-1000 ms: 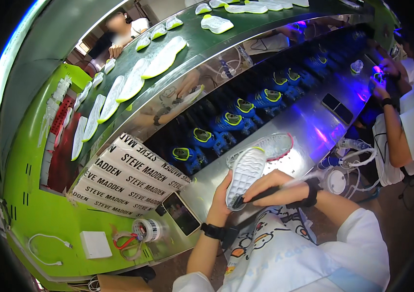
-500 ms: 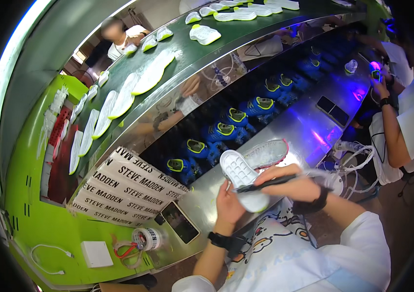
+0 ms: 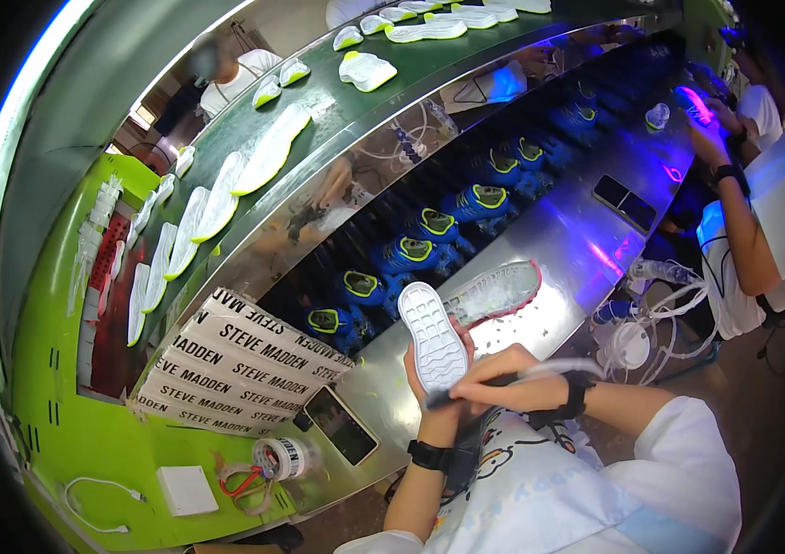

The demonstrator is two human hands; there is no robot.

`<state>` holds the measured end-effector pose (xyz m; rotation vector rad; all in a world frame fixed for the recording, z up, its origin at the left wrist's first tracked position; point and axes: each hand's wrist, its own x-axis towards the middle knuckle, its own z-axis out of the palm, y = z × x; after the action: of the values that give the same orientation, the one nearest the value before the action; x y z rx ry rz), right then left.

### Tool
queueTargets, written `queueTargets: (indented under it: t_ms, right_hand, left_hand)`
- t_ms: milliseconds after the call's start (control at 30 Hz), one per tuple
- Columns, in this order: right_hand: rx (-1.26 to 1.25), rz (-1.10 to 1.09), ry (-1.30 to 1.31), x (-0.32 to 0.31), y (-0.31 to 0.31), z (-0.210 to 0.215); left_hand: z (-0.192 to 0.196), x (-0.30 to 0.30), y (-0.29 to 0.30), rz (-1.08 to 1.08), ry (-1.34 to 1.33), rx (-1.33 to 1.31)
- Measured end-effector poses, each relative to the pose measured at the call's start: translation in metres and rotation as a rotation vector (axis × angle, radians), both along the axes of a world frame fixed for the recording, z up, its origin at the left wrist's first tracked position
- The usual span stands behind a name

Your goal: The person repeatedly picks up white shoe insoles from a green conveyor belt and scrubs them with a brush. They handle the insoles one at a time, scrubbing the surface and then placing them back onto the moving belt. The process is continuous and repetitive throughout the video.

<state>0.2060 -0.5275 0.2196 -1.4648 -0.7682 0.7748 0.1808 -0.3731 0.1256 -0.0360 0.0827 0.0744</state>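
Right fingers [image 3: 501,363] curled beside left hand [image 3: 421,391]

- We can pass over the bare counter [image 3: 566,251] between the red-edged piece [image 3: 496,294] and black device [image 3: 612,192].
- Blue shoes [image 3: 413,250] bar our far side; the white box [image 3: 240,367], our left.
- Our held sole [image 3: 431,334] obstructs the near edge.

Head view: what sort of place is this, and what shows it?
Probably a shoe factory line: white soles lie on what looks like a green belt, blue shoes form a row alongside, and the left hand holds another sole.
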Motion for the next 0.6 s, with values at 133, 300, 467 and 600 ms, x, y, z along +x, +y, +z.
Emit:
queueTargets:
  t_ms: [133, 300, 467, 600]
  right_hand:
    - [0.080, -0.089, 0.056, 0.020, 0.001, 0.005]
    - [-0.058, 0.118, 0.216, 0.035, -0.018, 0.029]
    - [0.083, 0.284, -0.361, 0.040, -0.023, 0.033]
    - [0.098, 0.195, -0.279, 0.034, -0.028, 0.027]
  left_hand:
    - [0.015, 0.004, 0.011, -0.102, -0.069, 0.265]
    - [0.031, 0.004, 0.017, -0.311, 0.007, 0.426]
    - [0.044, 0.016, 0.027, -0.543, 0.102, 0.432]
    - [0.060, 0.024, 0.026, -0.677, 0.185, 0.515]
